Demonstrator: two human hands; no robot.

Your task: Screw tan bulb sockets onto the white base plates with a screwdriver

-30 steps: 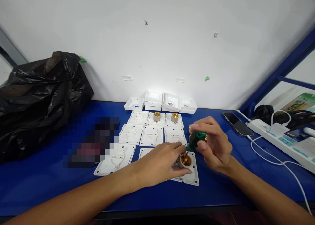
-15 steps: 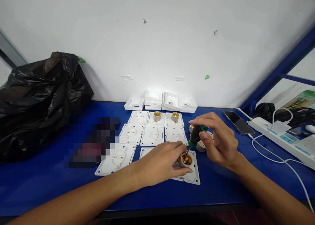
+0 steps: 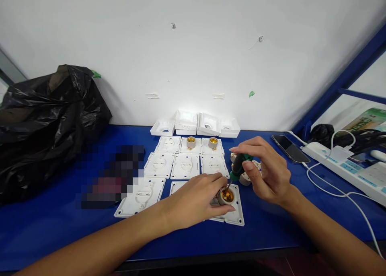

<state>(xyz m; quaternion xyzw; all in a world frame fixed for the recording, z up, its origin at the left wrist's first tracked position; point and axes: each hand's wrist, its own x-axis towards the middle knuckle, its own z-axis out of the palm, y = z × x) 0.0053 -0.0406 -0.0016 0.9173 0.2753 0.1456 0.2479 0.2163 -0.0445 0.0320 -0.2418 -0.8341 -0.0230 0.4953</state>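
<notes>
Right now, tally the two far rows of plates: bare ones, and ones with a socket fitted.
Bare plates: 4
Socket plates: 2
Total: 6

White wall (image 3: 193, 58) w/ small holes and tape bits; blue tabletop (image 3: 54, 231) below; blue frame bar (image 3: 340, 87) at right; light is even.
</notes>
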